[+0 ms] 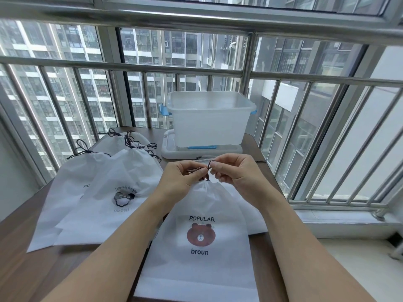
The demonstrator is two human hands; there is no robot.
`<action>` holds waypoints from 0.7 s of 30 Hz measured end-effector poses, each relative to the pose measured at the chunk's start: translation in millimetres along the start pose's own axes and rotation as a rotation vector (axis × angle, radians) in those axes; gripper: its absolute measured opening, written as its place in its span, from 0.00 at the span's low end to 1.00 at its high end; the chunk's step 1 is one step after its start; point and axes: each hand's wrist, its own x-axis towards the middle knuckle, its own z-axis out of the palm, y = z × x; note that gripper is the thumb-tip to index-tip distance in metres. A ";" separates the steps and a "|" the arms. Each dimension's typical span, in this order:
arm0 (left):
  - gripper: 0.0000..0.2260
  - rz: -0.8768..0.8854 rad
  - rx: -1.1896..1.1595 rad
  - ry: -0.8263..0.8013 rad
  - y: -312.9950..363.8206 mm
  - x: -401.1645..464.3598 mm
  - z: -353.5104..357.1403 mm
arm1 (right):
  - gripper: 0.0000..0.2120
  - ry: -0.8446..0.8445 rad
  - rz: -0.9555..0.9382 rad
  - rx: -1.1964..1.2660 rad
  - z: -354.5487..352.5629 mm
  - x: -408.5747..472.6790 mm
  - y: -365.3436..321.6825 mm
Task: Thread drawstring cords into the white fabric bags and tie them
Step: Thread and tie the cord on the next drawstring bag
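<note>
A white fabric bag (202, 269) with a brown bear print and the words "POPULAR broun" lies in front of me on the table, its top gathered tight. Just above that gathered neck, my left hand (182, 177) and my right hand (234, 171) each pinch a part of the dark drawstring cord (209, 166), which loops between my fingertips. Another white bag (253, 214) lies partly under the bear bag at the right.
Several white bags (104, 192) with tied dark cords are piled at the left of the brown table (43, 264). A translucent plastic bin (209, 118) stands on its lid (172, 152) at the back. Window railings (327, 127) close off the far and right sides.
</note>
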 end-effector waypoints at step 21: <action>0.04 -0.029 -0.184 0.044 3.2 -2.0 -1.6 | 0.10 -0.154 0.006 -0.016 -0.1 -0.8 6.1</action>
